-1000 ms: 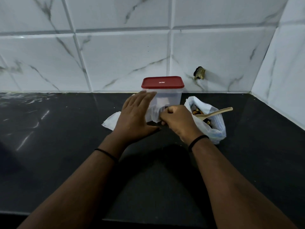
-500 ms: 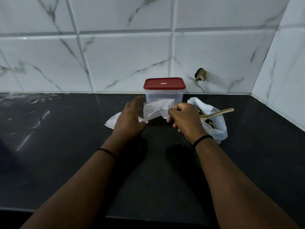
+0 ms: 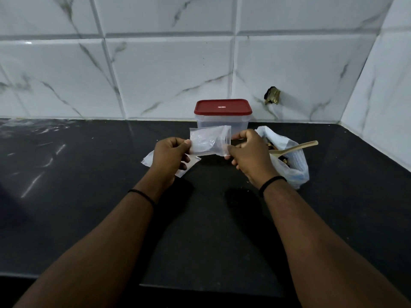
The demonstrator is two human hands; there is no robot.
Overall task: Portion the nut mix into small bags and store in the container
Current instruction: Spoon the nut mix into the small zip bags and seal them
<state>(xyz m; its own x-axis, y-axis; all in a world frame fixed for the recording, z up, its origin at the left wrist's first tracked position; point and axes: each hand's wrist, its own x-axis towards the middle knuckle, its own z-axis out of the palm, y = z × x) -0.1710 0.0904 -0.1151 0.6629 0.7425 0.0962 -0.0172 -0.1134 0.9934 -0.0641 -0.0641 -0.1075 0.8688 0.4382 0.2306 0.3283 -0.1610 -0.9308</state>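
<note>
We count two hands raised above the black countertop (image 3: 89, 196), and between them one small clear bag (image 3: 209, 141), held up off the surface in front of the container; our left hand (image 3: 170, 156) pinches the bag's left edge between thumb and curled fingers, and our right hand (image 3: 249, 152) pinches its right edge the same way, so that the bag is stretched flat between the two; the bag looks empty, though its plastic is creased and we cannot be certain of its lower corner.

Behind the bag stands one container (image 3: 222, 121), clear-walled, upright against the tiled wall (image 3: 169, 70), with one red lid (image 3: 223, 106) on it; through its walls we can make out nothing inside.

To the right of our right hand sits one larger white plastic bag (image 3: 293, 165), its mouth open, with dark nut mix (image 3: 272, 145) showing inside; one wooden spoon (image 3: 295, 147) rests in it, the handle pointing out to the right.

Under our left hand lies a flat heap of spare clear bags (image 3: 148, 160) on the counter; how many are in it we cannot tell, since the hand covers most of them.

Each wrist carries one black band (image 3: 271, 182); one dark fitting (image 3: 271, 95) juts from the wall to the right of the container.
</note>
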